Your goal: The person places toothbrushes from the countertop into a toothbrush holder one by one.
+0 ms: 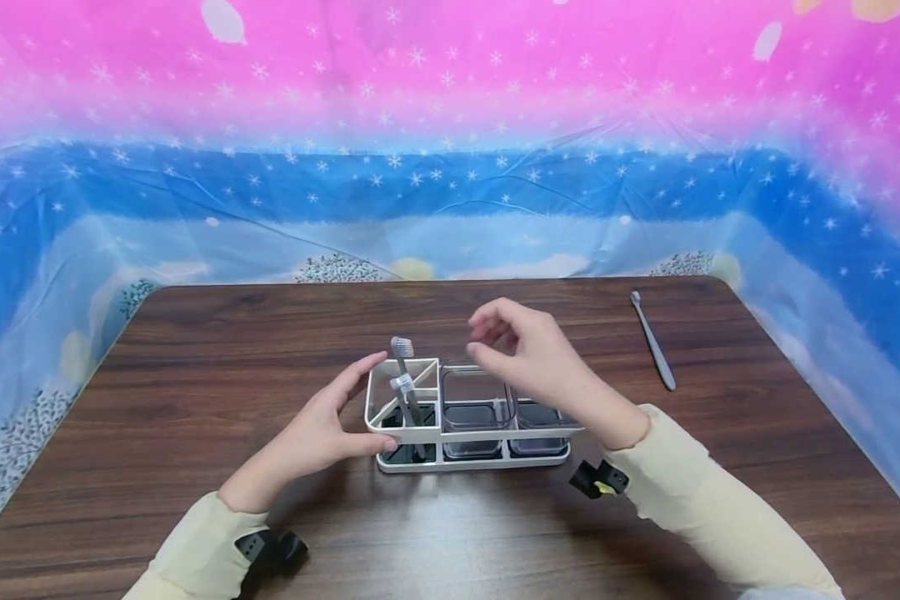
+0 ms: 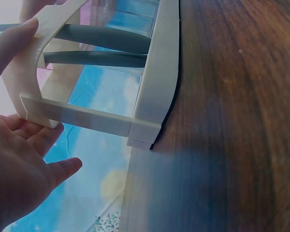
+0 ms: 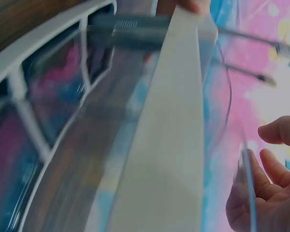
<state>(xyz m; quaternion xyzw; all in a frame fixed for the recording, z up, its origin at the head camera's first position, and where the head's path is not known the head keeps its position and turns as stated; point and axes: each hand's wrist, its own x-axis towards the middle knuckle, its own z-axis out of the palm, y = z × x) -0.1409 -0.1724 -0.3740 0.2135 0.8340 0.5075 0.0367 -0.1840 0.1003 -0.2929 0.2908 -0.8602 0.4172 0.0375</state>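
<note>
A white toothbrush holder (image 1: 480,435) with an upper frame and a lower base stands in the middle of the table. My left hand (image 1: 318,421) grips its left end, thumb on the front of the upper rim and fingers behind; the left wrist view shows the thumb on the white frame (image 2: 31,72). Two grey toothbrushes (image 1: 414,408) stand in the left compartment, heads up. Clear cups (image 1: 474,400) sit in the middle and right compartments. Over the cups hovers my right hand (image 1: 528,346), fingers loosely bent with a gap to the thumb, holding nothing.
Another grey toothbrush (image 1: 654,342) lies on the wooden table (image 1: 255,333) at the right. A patterned cloth (image 1: 450,187) hangs along the back and sides. Black wrist cameras show at both sleeves.
</note>
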